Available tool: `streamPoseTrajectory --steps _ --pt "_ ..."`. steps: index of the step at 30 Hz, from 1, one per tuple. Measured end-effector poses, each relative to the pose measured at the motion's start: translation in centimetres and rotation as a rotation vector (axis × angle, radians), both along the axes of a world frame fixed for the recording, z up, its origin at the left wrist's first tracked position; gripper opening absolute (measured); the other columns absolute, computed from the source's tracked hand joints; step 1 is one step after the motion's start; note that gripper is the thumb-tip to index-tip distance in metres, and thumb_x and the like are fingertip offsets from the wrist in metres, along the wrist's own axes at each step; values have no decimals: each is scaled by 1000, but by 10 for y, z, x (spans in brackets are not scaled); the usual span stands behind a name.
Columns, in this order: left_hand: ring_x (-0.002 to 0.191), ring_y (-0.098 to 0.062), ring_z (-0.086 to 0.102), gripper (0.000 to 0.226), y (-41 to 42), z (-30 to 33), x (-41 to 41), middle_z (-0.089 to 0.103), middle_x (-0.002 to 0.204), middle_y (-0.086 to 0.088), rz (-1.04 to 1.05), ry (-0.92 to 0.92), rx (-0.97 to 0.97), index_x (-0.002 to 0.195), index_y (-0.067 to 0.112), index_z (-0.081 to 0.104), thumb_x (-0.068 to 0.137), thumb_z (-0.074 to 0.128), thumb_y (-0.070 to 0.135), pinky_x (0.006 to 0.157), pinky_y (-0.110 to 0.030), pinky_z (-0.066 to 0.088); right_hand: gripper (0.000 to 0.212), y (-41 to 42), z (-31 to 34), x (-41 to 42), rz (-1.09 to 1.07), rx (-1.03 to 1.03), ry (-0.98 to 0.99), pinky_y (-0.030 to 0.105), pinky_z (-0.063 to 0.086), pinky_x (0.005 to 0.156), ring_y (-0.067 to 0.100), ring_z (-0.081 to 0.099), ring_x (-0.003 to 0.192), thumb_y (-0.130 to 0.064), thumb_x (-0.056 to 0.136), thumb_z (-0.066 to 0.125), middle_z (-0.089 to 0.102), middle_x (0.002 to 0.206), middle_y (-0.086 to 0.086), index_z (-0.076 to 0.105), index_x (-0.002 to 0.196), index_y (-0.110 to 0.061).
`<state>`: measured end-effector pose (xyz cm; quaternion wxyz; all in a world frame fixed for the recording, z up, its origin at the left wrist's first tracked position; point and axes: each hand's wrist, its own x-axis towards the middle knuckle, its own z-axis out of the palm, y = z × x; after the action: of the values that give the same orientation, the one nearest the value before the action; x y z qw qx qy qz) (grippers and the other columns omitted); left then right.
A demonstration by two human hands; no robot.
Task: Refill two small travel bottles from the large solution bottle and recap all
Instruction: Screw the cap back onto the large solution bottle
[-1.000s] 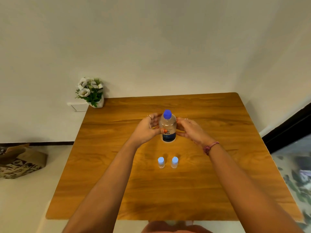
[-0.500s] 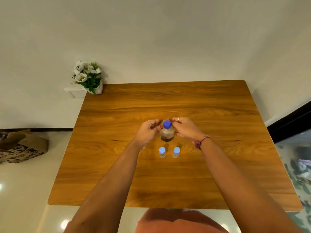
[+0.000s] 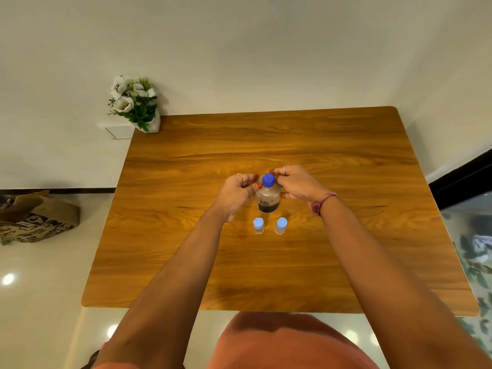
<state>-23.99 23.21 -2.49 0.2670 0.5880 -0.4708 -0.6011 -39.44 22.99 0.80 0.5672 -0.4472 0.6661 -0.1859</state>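
Standing upright between both hands, the large bottle point(image 3: 268, 199) is gripped by curled left fingers point(image 3: 251, 185) and right fingers point(image 3: 279, 173).

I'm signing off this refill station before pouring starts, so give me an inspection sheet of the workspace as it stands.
Surface: wooden table, bare wood around the bottles.
Job's things: large solution bottle upright mid-table, blue cap on; two small travel bottles upright side by side in front of it, apart, both capped.
Clutter: nothing seen on the table besides the flower pot.
Hands: left hand at the large bottle's left side, fingertips touching near the neck; right hand at its right side, fingers by the cap; firm grip cannot be told.
Cables: nothing seen.
Surroundings: flower pot at the table's far left corner; paper bag on the floor, left.
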Motion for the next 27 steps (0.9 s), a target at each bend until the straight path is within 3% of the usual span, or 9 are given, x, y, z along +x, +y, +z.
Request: streamPoseTrajectory --steps 4,7,14,20,24,27 --pt "100 -22 58 40 1 0 -2 67 111 -8 15 17 6 130 2 52 91 57 3 96 -46 48 34 1 1 -2 7 -31 6 49 50 91 31 60 109 -8 95 45 61 116 10 51 128 -10" --pt "98 -22 57 40 4 0 -3 66 116 -12 17 21 0 131 0 51 91 57 5 97 -49 47 31 1 0 -4 -9 -53 -7 45 51 91 26 60 107 -6 94 46 61 117 10 53 124 -9" --pt "115 -21 58 41 8 -2 -8 61 127 -12 -8 -1 -32 133 1 49 93 55 7 99 -38 48 29 10 -5 -9 -57 -68 -33 49 50 91 30 59 109 -3 93 47 62 113 11 55 120 -8" --pt "97 -17 56 42 4 -4 -9 64 116 -8 -1 -5 -27 134 0 49 93 55 6 89 -33 49 34 14 -9 -10 -86 -62 -89 46 50 92 28 58 111 0 93 46 60 120 13 52 126 -6" --pt "105 -16 58 42 5 -5 -9 60 129 -13 -15 -30 -35 135 1 48 94 54 7 77 -21 50 38 17 -10 -12 -119 -55 -142 38 51 92 22 57 109 2 93 46 56 123 10 47 130 -5" --pt "121 -26 55 42 5 -4 -9 58 132 -14 -19 -40 -36 135 1 48 94 54 7 83 -23 48 38 17 -11 -13 -101 -67 -138 32 51 89 18 55 107 0 94 47 55 125 8 47 131 -5"
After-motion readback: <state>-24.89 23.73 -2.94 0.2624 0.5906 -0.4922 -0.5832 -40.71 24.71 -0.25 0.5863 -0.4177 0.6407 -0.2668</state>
